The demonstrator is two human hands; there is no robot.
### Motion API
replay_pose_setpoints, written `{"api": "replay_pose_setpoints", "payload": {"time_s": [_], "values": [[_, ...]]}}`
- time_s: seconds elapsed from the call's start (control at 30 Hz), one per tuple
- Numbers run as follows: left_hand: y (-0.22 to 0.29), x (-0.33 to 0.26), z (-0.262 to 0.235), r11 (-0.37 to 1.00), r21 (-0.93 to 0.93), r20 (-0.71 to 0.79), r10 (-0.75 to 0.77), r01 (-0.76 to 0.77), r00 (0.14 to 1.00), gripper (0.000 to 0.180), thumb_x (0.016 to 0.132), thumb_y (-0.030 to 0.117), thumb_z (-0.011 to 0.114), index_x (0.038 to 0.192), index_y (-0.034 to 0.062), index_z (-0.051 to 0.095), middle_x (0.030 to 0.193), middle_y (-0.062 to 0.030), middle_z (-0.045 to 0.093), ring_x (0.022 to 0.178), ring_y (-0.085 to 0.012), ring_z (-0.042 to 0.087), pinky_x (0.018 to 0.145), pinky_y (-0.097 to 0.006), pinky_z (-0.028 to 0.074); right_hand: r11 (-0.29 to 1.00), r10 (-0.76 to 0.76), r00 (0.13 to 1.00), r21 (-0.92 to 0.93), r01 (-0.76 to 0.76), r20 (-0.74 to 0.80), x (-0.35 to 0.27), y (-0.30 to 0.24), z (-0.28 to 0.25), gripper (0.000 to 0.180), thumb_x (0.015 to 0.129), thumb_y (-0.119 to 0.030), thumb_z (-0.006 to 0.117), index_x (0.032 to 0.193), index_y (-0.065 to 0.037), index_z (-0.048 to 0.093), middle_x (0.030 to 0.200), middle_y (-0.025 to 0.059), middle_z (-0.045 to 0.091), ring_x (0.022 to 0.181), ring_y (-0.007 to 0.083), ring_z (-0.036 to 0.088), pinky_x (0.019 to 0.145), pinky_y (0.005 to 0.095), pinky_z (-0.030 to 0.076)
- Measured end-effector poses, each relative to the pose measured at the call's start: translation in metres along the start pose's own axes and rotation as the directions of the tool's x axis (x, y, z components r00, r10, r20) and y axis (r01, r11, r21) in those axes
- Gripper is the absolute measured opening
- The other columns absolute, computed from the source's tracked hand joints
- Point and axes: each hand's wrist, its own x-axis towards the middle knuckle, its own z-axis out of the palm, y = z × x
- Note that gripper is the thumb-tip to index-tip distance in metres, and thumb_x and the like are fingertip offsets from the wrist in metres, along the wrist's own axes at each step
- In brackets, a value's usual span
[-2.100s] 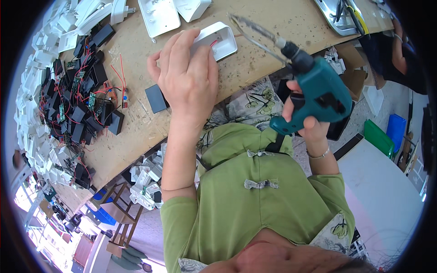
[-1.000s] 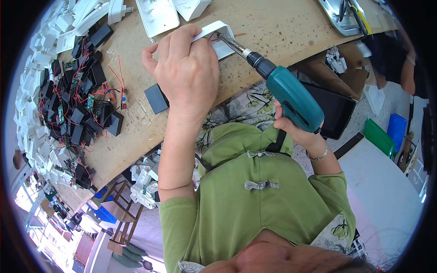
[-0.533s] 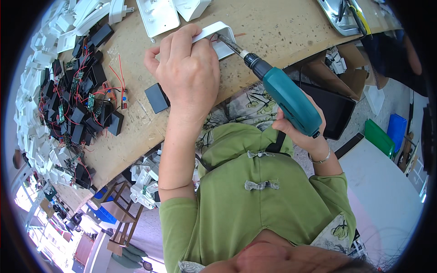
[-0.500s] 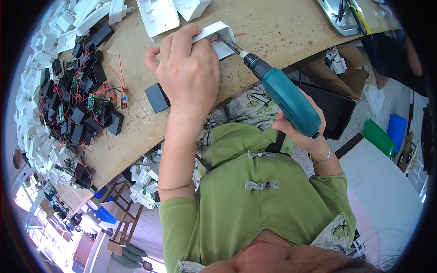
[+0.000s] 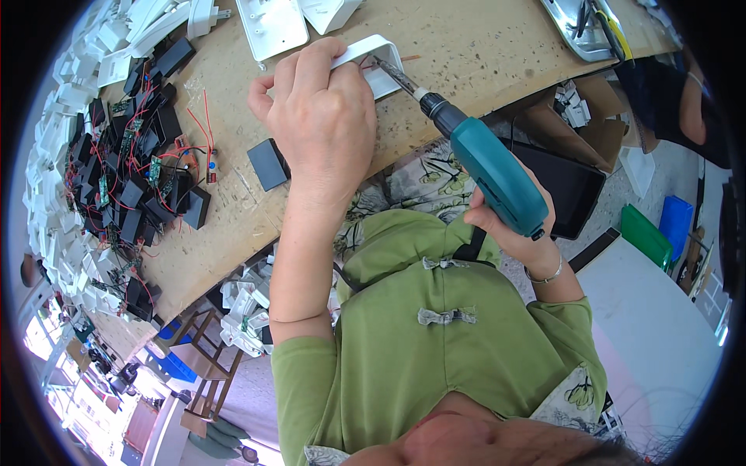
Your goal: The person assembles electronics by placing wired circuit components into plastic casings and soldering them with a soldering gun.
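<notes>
My left hand (image 5: 322, 113) is closed on a white plastic housing (image 5: 386, 81), holding it on the wooden table. In my right hand (image 5: 513, 225) is a teal electric screwdriver (image 5: 496, 172), my fingers wrapped round its body. Its long bit (image 5: 396, 76) points up and left into the open side of the housing. A bit of reddish wire shows inside the housing; the very tip of the bit is hard to make out. Beside my left wrist lies a flat black box (image 5: 269, 165).
Black boxes with red wires and green circuit boards (image 5: 132, 179) are heaped at the left, next to a pile of white plastic parts (image 5: 50, 186). White covers (image 5: 272, 29) lie at the far edge. A metal tray (image 5: 571, 35) holds tools. A cardboard box (image 5: 571, 132) stands below right.
Both hands keep nearly the same place, with the bit still inside the housing. At the far right, another person's arm has shifted slightly.
</notes>
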Motion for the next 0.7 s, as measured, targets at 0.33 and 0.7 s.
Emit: {"api": "replay_pose_setpoints", "payload": {"time_s": [0.33, 0.7], "values": [[0.0002, 0.0002, 0.0006, 1.0, -0.007, -0.002, -0.009, 0.009, 1.0, 0.004, 0.069, 0.008, 0.065, 0.066, 0.0083, 0.062, 0.095, 0.0027, 0.06, 0.086, -0.0161, 0.055, 0.082, -0.038, 0.032, 0.999, -0.004, 1.0, 0.04, 0.003, 0.019, -0.0014, 0.0022, 0.0009, 0.071, 0.072, -0.008, 0.079, 0.131, 0.006, 0.043, 0.117, 0.0137, 0.06, 0.081, 0.0115, 0.061, 0.071, 0.0244, 0.051], [-0.0001, -0.0002, 0.0006, 1.0, 0.007, 0.001, 0.0, 0.0, 1.0, 0.004, 0.068, 0.007, 0.065, 0.067, 0.0084, 0.062, 0.095, 0.0031, 0.059, 0.086, -0.0159, 0.055, 0.082, -0.038, 0.032, 1.0, -0.018, 1.0, 0.013, 0.018, 0.011, 0.0029, 0.0052, 0.0002, 0.071, 0.071, -0.008, 0.08, 0.13, 0.006, 0.044, 0.121, 0.0171, 0.058, 0.095, 0.0187, 0.063, 0.08, 0.029, 0.051]]}}
